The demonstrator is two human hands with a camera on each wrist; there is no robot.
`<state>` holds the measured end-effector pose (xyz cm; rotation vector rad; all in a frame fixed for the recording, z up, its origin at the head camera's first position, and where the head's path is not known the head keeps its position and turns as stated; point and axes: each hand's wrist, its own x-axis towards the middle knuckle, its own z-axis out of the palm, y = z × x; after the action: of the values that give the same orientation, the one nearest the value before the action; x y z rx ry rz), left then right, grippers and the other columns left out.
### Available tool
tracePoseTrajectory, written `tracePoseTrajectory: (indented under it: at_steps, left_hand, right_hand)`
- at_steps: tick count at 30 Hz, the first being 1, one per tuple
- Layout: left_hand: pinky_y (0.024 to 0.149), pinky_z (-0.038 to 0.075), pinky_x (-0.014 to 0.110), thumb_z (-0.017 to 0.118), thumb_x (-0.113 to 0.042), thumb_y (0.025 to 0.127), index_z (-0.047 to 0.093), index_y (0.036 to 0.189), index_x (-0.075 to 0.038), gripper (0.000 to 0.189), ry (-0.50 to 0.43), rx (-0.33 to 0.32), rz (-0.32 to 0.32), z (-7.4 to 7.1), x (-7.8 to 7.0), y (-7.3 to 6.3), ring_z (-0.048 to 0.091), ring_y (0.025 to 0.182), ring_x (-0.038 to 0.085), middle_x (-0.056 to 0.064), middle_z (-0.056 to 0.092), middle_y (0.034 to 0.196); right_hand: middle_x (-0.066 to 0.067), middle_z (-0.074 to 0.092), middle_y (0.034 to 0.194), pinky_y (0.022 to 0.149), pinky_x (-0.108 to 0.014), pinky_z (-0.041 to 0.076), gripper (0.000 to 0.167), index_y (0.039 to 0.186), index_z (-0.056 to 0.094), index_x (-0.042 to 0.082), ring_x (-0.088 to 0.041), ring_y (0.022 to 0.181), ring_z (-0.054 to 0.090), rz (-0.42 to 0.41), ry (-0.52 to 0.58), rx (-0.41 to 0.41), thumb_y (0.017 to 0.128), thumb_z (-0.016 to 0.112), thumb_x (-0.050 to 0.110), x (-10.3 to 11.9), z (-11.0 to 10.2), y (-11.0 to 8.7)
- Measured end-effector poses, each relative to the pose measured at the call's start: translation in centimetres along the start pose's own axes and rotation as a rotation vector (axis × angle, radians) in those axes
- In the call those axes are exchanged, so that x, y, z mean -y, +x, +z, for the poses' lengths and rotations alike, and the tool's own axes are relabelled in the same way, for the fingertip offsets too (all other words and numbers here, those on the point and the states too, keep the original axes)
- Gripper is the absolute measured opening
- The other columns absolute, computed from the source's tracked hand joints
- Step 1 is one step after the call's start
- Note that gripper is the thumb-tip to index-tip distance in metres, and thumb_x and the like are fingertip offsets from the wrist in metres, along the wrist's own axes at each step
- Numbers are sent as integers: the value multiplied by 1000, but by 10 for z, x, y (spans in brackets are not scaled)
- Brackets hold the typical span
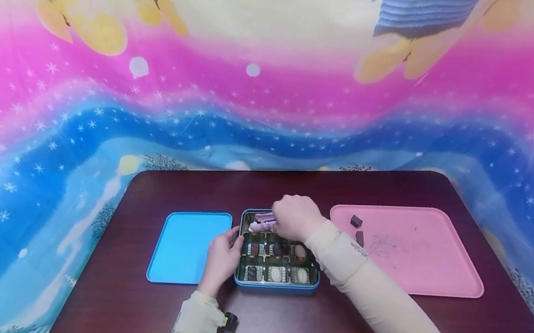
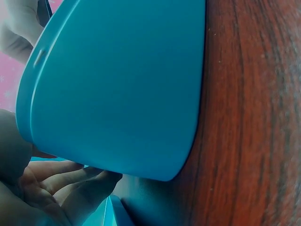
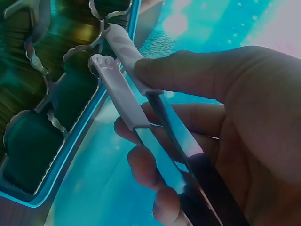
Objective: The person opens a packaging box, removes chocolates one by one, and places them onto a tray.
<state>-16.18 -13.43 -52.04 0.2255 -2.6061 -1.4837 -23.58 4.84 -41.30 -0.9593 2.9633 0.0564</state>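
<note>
A blue rectangular tin (image 1: 276, 288) stands on the table, with a gold divided insert inside. Chocolates (image 1: 277, 274), some dark and some white, lie in the compartments of its middle and front rows. At the tin's left wall, my left hand (image 1: 221, 259) holds it, thumb at the rim and fingers against the side. My right hand (image 1: 298, 215) reaches over the back of the tin and grips small metal tongs (image 3: 162, 127) with pale pink paw-shaped tips. Those tips stand slightly apart at the back compartments, and no chocolate shows between them in the right wrist view.
Left of the tin lies a flat blue lid (image 1: 190, 247). On the right is a pink tray (image 1: 429, 255) with two small dark chocolate pieces (image 1: 356, 221) near its left edge. A patterned cloth (image 1: 236, 95) hangs behind the dark red wooden table (image 1: 285, 332).
</note>
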Motion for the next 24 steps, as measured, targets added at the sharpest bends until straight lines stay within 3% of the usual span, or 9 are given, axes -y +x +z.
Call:
tracePoseTrajectory:
  at_steps: [9, 14, 24]
  left_hand:
    - [98, 54, 48, 58, -13, 103, 58, 137, 8, 40, 2, 3, -6, 1, 1, 1, 64, 120, 35, 26, 62, 132]
    - [98, 54, 48, 58, -13, 103, 58, 136, 8, 40, 6, 4, 1, 0, 0, 3, 64, 120, 35, 26, 63, 132]
    - [97, 55, 47, 59, -12, 102, 60, 135, 8, 38, 17, 1, 13, 0, 1, 2, 65, 118, 35, 27, 64, 129]
  right_hand:
    - [-2, 69, 75, 59, -43, 59, 13, 86, 76, 15, -20, 66, 65, -35, -12, -21, 86, 78, 28, 5, -1, 7]
    - [0, 70, 78, 59, -41, 59, 10, 88, 76, 18, -17, 67, 64, -18, -47, 15, 87, 75, 28, 8, -3, 15]
    - [-2, 74, 85, 60, -42, 60, 42, 98, 80, 17, -20, 70, 66, 5, -31, 103, 88, 71, 57, 25, -8, 24]
